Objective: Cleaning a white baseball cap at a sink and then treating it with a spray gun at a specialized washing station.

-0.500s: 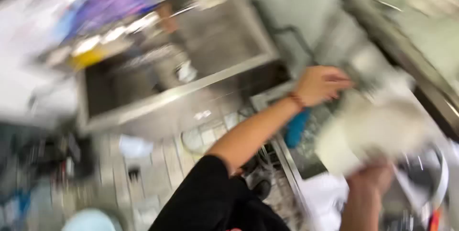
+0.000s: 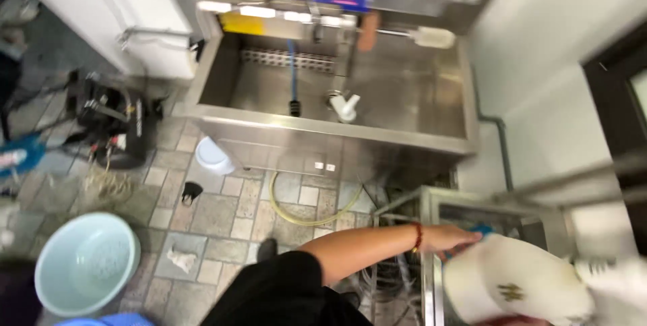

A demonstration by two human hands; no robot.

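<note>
Wiping a white bowl (image 2: 515, 285) with a blue cloth (image 2: 480, 231) over a steel rack (image 2: 431, 198).
Left hand (image 2: 451, 237) closed on cloth; right hand's grip hidden. Best steadied firmly, rim kept tilted.

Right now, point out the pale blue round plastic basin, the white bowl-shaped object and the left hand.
pale blue round plastic basin (image 2: 86, 263), head view, inner floor.
white bowl-shaped object (image 2: 515, 285), head view, outer side.
left hand (image 2: 450, 238), head view, back.
</note>
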